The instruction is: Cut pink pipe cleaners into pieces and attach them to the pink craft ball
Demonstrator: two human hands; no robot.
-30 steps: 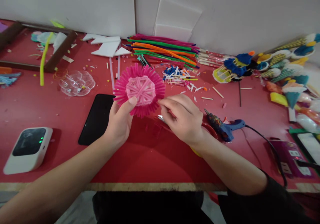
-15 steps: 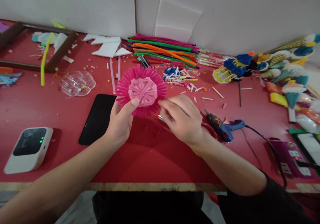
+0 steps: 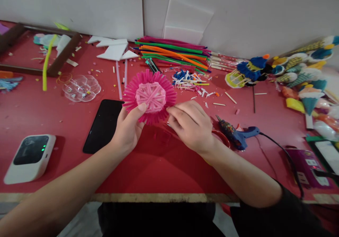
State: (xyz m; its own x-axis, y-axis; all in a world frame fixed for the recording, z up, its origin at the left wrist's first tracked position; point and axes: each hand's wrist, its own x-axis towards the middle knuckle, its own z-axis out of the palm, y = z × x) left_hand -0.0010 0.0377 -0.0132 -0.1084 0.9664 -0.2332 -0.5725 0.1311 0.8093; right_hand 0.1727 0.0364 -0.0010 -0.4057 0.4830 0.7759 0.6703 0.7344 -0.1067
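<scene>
Held up above the table is a pink pipe-cleaner flower (image 3: 150, 97), with a fringe of dark pink stubs round a pale pink woven centre. My left hand (image 3: 129, 125) grips its lower left edge, thumb on the front and the other fingers behind. At the lower right edge, my right hand (image 3: 192, 125) is closed, its thumb and forefinger pinching the tip of one dark pink stub. A black phone (image 3: 103, 125) lies under and beside my left hand. Scissors with red handles (image 3: 222, 138) lie partly hidden behind my right hand and wrist.
A blue glue gun (image 3: 235, 132) with a cord lies right of my right hand. Coloured pipe cleaners (image 3: 172, 53) and cut pieces (image 3: 188, 78) lie behind the flower. A clear petal-shaped tray (image 3: 82, 88) and a white device (image 3: 30, 157) stand left.
The flower and my left hand have hardly moved. My right hand has shifted slightly left, its fingertips still at the flower's lower right edge.
</scene>
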